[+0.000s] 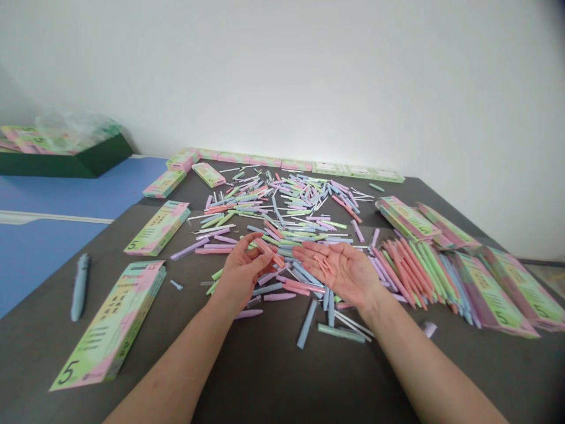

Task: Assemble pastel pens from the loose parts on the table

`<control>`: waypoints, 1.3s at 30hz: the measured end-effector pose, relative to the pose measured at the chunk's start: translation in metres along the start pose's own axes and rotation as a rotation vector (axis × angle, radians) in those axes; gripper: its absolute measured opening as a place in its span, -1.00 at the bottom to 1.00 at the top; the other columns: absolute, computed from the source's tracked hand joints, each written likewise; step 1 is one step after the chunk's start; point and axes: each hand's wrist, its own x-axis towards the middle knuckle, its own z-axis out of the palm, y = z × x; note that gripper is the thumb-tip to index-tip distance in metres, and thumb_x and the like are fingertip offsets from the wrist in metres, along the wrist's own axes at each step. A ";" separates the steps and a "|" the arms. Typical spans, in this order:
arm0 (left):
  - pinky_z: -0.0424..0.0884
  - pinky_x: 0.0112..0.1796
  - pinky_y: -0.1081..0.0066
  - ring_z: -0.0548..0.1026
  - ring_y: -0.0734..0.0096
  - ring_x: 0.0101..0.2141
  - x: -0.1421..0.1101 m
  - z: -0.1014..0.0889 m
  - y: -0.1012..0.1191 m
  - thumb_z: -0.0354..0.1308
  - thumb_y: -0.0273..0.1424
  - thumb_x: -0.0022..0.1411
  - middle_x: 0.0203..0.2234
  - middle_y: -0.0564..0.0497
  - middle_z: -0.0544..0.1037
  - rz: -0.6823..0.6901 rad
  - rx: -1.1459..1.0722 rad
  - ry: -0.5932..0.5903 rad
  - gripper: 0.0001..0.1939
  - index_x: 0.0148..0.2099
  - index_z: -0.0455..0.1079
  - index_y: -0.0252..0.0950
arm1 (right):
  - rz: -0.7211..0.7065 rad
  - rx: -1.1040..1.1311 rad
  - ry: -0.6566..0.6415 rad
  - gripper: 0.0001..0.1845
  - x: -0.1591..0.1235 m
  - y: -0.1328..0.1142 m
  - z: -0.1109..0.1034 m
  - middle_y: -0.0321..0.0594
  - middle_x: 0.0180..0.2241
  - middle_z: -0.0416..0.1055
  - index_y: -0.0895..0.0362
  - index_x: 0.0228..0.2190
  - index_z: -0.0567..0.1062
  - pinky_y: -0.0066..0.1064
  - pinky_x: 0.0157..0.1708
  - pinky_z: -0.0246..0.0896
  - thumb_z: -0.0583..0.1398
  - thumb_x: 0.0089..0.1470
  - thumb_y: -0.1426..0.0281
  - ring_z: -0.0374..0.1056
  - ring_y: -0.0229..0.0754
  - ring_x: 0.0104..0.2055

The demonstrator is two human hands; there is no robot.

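Left hand grips a coral pen part; right hand, open palm-up, could spill loose coral pieces if tilted.

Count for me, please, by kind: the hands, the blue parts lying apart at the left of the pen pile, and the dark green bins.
Hands: left hand, right hand: 2
Blue parts: long barrel, small piece: 2
Dark green bin: 1
Total: 5

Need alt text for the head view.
Left hand holds coral pen parts beside the upturned right hand, which bears small coral pieces. Loose pastel pen parts litter the dark table; pen bodies lie grouped by colour at right, printed cartons left, behind and right.
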 end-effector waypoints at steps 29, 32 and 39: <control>0.49 -0.45 0.41 0.51 0.45 -0.55 0.008 -0.005 0.004 0.13 -0.60 -0.04 -0.55 0.11 0.52 0.089 -0.126 0.276 -0.66 -0.16 0.27 -0.28 | -0.240 -0.101 0.282 -0.88 0.014 -0.015 -0.039 -0.43 -0.65 0.14 0.22 -0.49 0.43 -0.68 -0.84 -0.34 0.13 -0.21 0.54 -0.16 -0.48 -0.73; 0.44 -0.51 0.47 0.48 0.47 -0.57 0.009 -0.007 0.007 0.12 -0.61 -0.07 -0.57 0.12 0.49 0.102 -0.155 0.286 -0.66 -0.18 0.28 -0.28 | -0.278 -0.274 0.364 -0.85 0.014 -0.016 -0.041 -0.48 -0.71 0.09 0.23 -0.44 0.50 -0.64 -0.81 -0.42 0.19 -0.17 0.48 -0.22 -0.48 -0.74; 0.36 -0.55 0.50 0.41 0.49 -0.62 0.012 -0.016 0.012 0.10 -0.60 -0.12 -0.61 0.12 0.45 0.211 -0.184 0.320 -0.69 -0.24 0.29 -0.29 | -0.285 -1.398 0.635 -0.73 0.004 -0.029 -0.042 -0.33 -0.67 0.35 0.22 -0.41 0.60 -0.48 -0.59 -0.02 0.13 -0.13 0.40 0.14 -0.32 -0.64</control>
